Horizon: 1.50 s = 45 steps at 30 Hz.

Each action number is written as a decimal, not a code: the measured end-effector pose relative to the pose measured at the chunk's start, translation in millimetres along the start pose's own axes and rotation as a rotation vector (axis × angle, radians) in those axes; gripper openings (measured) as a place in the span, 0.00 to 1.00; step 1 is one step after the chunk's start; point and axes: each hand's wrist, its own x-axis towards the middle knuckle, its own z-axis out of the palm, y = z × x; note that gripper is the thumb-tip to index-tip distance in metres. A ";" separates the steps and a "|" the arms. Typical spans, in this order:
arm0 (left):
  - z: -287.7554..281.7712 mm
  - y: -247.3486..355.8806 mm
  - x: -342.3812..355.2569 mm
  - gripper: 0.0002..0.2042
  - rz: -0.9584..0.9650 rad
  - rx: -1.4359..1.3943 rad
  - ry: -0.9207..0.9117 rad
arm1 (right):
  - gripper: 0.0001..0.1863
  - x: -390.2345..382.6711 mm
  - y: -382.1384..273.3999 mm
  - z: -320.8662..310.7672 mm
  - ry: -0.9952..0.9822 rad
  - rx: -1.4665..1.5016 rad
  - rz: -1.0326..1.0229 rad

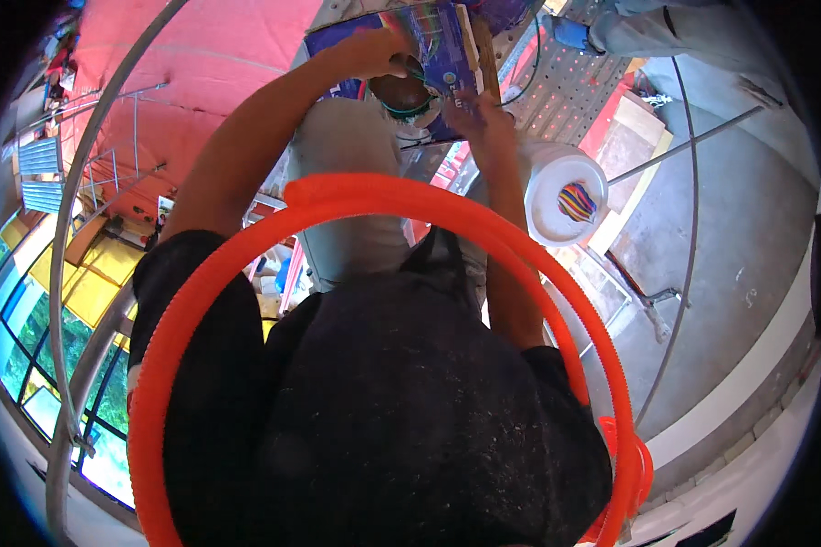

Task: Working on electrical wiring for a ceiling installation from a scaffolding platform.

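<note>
Because the right hand (pixel 472 117) is blurred, I can't tell its opening or grip; the left hand (pixel 380 55), part-curled, hides any hold over the purple carton (pixel 447 47) beyond the knee (pixel 351 137). Work seems under way, unfinished.

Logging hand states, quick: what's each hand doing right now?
Left hand: partly curled over blue-purple printed cardboard; whether its grip holds anything cannot be told.
Right hand: blurred, at the cardboard's lower right; open or closed, cannot tell.

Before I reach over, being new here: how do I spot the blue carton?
From the big orange tube arching across the picture, go up past the trousered leg. At the left hand and right hand is the carton, its blue, printed faces unlike the round white bucket below right.
</note>
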 end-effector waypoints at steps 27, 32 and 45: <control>50.8 -35.1 -22.9 0.12 -0.139 -0.108 0.403 | 0.17 -35.5 88.2 -22.6 0.020 1.369 0.456; 40.0 -31.4 -0.9 0.12 -0.009 0.256 0.161 | 0.21 -65.5 41.4 -52.6 -0.102 1.611 0.442; 43.5 -38.7 0.3 0.15 -0.186 0.249 0.175 | 0.12 -66.7 55.7 -52.1 -0.054 0.954 0.803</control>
